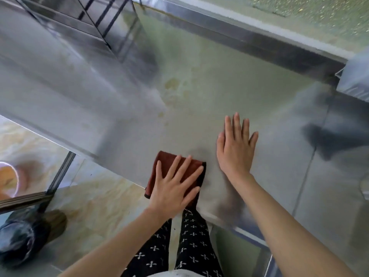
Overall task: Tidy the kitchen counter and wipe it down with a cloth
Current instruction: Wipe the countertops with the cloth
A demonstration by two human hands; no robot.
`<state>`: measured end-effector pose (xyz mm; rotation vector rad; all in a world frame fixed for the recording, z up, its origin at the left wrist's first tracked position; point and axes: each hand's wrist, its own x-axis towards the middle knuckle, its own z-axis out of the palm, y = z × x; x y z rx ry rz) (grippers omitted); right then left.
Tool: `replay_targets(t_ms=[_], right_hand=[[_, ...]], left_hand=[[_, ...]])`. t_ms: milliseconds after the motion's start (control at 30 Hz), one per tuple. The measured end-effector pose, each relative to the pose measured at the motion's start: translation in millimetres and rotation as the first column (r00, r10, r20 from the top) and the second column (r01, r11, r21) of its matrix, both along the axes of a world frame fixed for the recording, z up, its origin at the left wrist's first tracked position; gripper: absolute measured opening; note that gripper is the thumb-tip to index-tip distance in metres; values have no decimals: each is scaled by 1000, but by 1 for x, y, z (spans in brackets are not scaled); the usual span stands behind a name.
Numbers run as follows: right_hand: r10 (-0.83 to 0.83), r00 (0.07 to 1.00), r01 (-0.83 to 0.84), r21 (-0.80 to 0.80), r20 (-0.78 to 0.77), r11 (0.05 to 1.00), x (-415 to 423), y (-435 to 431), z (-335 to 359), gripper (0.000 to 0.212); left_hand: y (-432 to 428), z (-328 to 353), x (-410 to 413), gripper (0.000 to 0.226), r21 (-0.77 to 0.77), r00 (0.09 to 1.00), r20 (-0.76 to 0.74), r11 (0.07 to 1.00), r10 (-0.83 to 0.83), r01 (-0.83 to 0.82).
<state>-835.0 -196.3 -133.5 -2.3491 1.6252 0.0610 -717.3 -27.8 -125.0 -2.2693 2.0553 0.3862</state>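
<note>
A folded dark red-brown cloth (162, 163) lies at the near edge of the stainless steel counter (209, 92). My left hand (173, 186) presses flat on the cloth with straight, spread fingers. My right hand (236, 145) rests flat on the bare steel just to the right of the cloth, fingers straight, holding nothing. Yellowish stains (172, 86) mark the counter farther back.
A raised steel rim (259, 43) runs along the counter's far side. A black wire rack (95, 19) stands at the back left. On the tiled floor to the left are a black bin bag (18, 238) and a pale bucket (10, 178).
</note>
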Motion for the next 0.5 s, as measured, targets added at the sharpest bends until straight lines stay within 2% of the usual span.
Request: replay_targets(t_ms=[67,167,267,333,433,500], right_hand=[[-5,1000,5,-12,0,1000,-1,0,-3,56],[-12,1000,12,-27,-15,1000,-1,-1,-7,54],[-11,1000,11,-27,-25,1000,-1,0,-7,55],[-10,1000,10,-23,-22,1000,-1,0,-6,55],[-11,1000,10,-16,-25,1000,-1,0,-5,57],[-14,999,13,-22,-41,1000,-1,0,-4,57]], left_hand=[[-21,0,34,51,-5,998,19,998,59,-59],[-52,-3,86,53,4,966,41,967,256,-256],[-53,-5,82,54,-40,928,41,929,370,-369],[-39,-5,54,54,-46,950,44,950,311,-309],[-16,-4,23,53,-37,998,-9,997,66,-67],[-25,-4,43,53,-34,995,-35,995,-96,94]])
